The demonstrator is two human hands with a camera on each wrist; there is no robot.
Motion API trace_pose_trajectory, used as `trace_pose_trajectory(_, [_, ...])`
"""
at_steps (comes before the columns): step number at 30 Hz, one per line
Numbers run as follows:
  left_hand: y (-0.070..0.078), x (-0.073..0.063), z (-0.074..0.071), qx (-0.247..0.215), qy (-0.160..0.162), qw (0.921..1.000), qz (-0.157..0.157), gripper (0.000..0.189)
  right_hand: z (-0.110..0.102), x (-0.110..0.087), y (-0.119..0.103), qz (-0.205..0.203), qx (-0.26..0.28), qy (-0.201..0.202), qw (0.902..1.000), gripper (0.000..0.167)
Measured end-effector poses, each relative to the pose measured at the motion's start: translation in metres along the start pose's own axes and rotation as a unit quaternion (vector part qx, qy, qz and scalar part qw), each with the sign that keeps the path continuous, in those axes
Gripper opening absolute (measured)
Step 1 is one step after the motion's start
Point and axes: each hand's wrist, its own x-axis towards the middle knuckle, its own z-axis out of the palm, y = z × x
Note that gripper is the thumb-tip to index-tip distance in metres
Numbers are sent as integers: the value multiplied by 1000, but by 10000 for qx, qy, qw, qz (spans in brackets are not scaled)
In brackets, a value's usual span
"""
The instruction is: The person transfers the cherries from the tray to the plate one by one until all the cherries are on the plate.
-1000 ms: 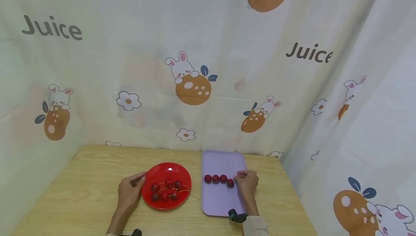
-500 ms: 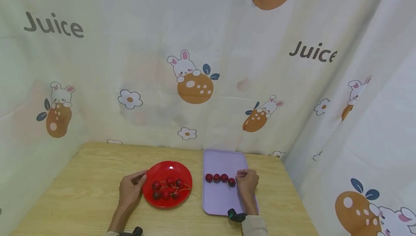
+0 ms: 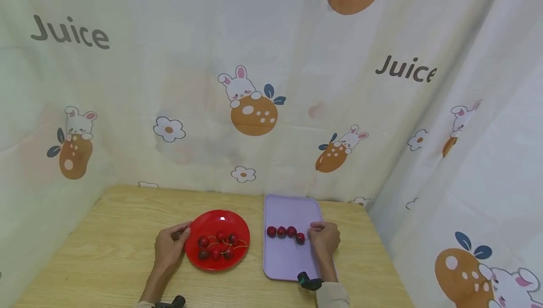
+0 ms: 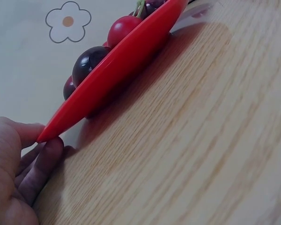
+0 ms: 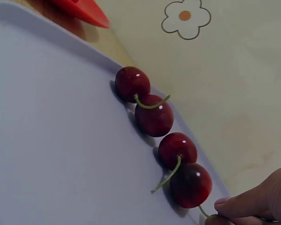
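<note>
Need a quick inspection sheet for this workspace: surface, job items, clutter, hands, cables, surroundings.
Surface: wood-grain table, no spills or damage evident.
Job items: red plate bearing six visible cherries; to its right, lilac tray with a row of four cherries.
Clutter: nothing seen.
Left hand: pinches the plate's rim.
Right hand: holds the end cherry by its stem.
Cables: nothing seen.
Surroundings: pale curtain behind and at both sides, printed with rabbits, flowers and "Juice".

The head view is looking forward-down from above both hands [image 3: 168, 247] [image 3: 324, 239]; close-set wrist views are sharing the plate [image 4: 117, 70].
</note>
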Motion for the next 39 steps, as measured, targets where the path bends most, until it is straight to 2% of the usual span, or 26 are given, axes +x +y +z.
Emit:
trace_pose_trajectory(6, [-1,0,-2,39,6,10000,32,25,-8,-3,-5,350,359,-206,9985,13])
trace_pose_trajectory(9, [-1,0,-4,21,16,10000,28,25,-11,-4,-4,448,749,-410,9953,14])
trace_pose_trajectory(12, [-1,1,-4,11,18,10000,29,25,-13,-5,-3,709,1338,-644,9864,15])
trace_pose_trajectory(16, [0,1,-5,57,1,10000,14,26,-17,-9,-3,1051,2090,-837,9687,18])
trace_pose_trajectory(22, [1,1,-6,91,-44,9999,-5,27,-25,-19,-7,1349,2703,-1008,9479,25])
trace_pose_trajectory(30, [1,-2,-4,65,-49,10000,-36,26,-29,-24,-2,1614,2938,-1208,9344,27])
trace_pose_trajectory(35, [3,-2,-4,42,-56,10000,23,26,-33,-25,-1,1831,3242,-1330,9185,30])
trace_pose_trajectory(39, [4,-3,-3,11,-75,10000,46,26,-37,-27,0,1954,3359,-1356,9114,31])
